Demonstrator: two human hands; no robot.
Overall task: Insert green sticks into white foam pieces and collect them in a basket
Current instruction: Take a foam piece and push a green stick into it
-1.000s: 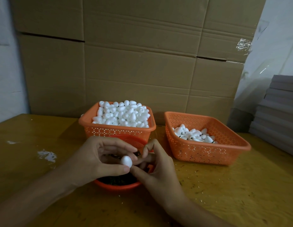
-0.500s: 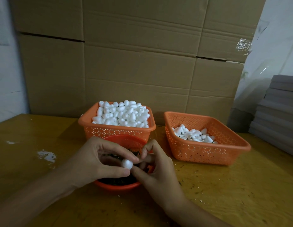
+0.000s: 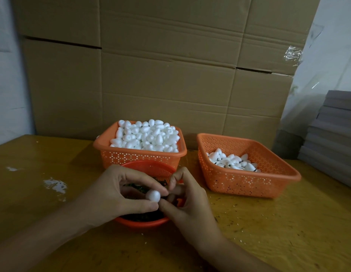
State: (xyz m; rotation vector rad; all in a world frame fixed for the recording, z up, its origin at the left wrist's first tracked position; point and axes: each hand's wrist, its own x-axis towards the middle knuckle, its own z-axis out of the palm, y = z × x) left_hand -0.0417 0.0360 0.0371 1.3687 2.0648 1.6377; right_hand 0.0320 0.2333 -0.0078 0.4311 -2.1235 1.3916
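The left hand (image 3: 109, 195) holds one white foam piece (image 3: 153, 195) between its thumb and first finger, just above a round red bowl (image 3: 151, 166) close to the person. From here the foam piece looks round like a ball, so one round end faces the camera, and its long way seems to run away from the camera toward the right hand (image 3: 192, 207) (I cannot tell this for sure). The right hand is touching the foam piece from the right side, with its fingers bent and its thumb tip under the piece. I cannot tell what those bent fingers pinch, because it is hidden. The bowl sits under both hands and has dark green sticks (image 3: 145, 216) in it. Just behind the bowl is an orange basket (image 3: 131, 158) piled high with plain foam pieces (image 3: 147, 136). To the right, a little apart, is a second orange basket (image 3: 239, 181) with a small heap of foam pieces (image 3: 231, 162) that show dark stick ends. All of it sits on a yellow wooden table (image 3: 268, 232). Big cardboard boxes (image 3: 170, 75) stand at the far side, and a stack of grey boards (image 3: 333, 138) is at the far right.
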